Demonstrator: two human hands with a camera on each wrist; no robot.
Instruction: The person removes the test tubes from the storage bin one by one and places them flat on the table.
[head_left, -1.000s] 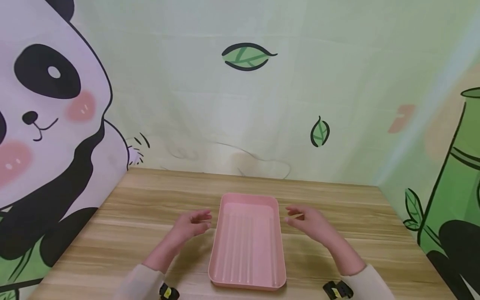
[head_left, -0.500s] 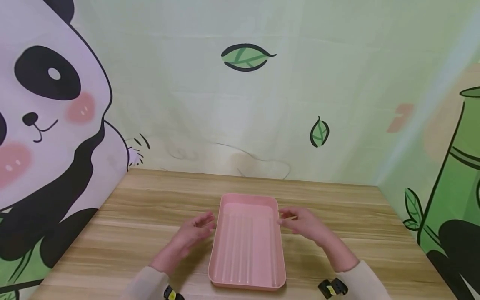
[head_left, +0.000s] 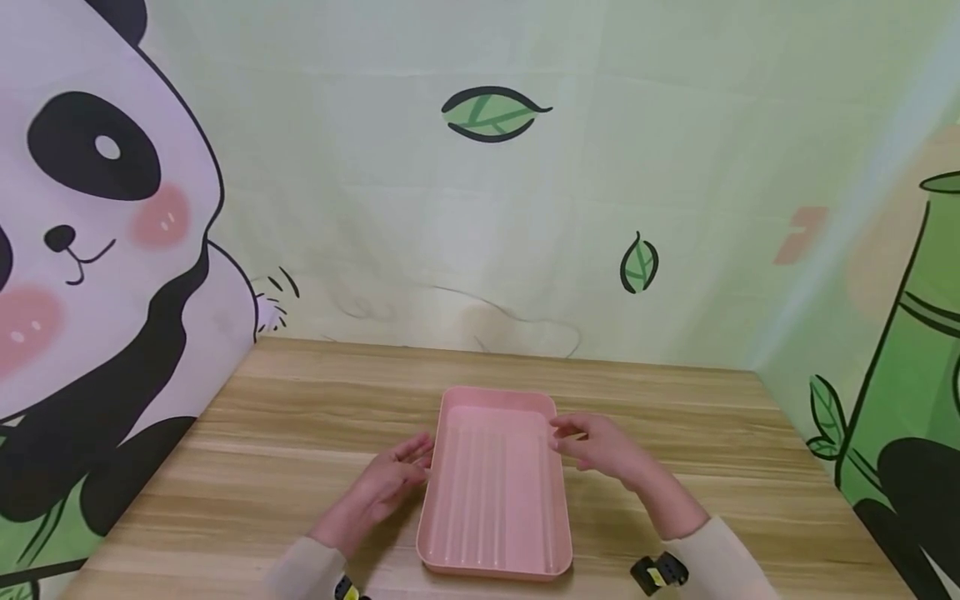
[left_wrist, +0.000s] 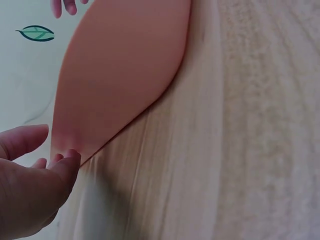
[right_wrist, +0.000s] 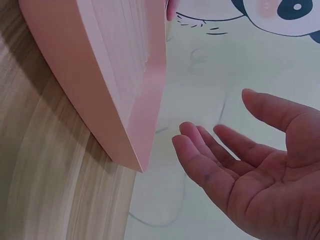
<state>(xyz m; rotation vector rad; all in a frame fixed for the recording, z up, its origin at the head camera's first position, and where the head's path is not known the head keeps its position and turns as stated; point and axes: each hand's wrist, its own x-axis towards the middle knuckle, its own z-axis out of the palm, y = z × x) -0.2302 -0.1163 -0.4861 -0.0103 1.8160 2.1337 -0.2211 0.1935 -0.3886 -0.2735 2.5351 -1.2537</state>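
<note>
A pink rectangular tray (head_left: 525,492) with raised ridges along its floor lies on the wooden table, its long sides running away from me. My left hand (head_left: 386,483) is at the tray's left side, fingers extended and fingertips right at the outer wall. In the left wrist view, those fingertips overlap the wall's lower end (left_wrist: 120,60), thumb held apart. My right hand (head_left: 600,450) is at the right rim near the far corner, its fingers loosely bent. The right wrist view shows that hand (right_wrist: 260,170) with palm exposed and fingers spread, a gap between it and the tray.
The wooden table (head_left: 300,400) surrounds the tray and meets a pale green cloth backdrop (head_left: 360,208) at its far edge. A printed panda (head_left: 97,250) fills the left side, and printed bamboo (head_left: 915,367) the right. Black wrist devices (head_left: 658,573) sit at both sleeves.
Both hands have come inward toward the tray's long sides, the left reaching its wall and the right its rim. The tray has stayed in place.
</note>
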